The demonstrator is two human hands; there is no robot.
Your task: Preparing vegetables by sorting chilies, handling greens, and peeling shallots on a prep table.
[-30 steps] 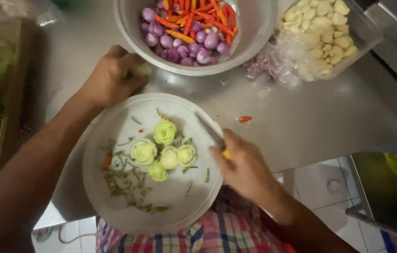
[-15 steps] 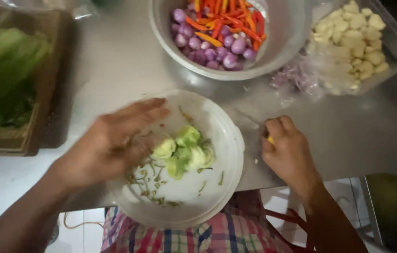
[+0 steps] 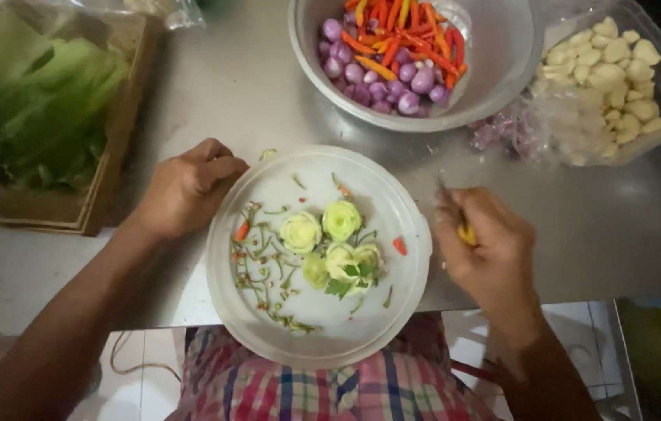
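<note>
A round white plate (image 3: 393,312) lies at the table's near edge, partly over my lap. On it sit several pale green vegetable stem ends (image 3: 330,242) cut like rosettes, with thin green trimmings and small red bits around them. My left hand (image 3: 186,187) rests curled against the plate's left rim, fingers closed on the edge. My right hand (image 3: 486,249) is just right of the plate, shut on a small knife with a yellow handle (image 3: 467,234); its blade tip points up and away.
A steel bowl (image 3: 502,70) of purple shallots and red and orange chillies stands behind the plate. A clear tub of peeled garlic (image 3: 619,62) sits at the right. A wooden crate of green leaves (image 3: 42,101) fills the left.
My left hand has drawn back from over the plate to its left rim. The right hand with the knife stays beside the plate. The stem ends now lie uncovered.
</note>
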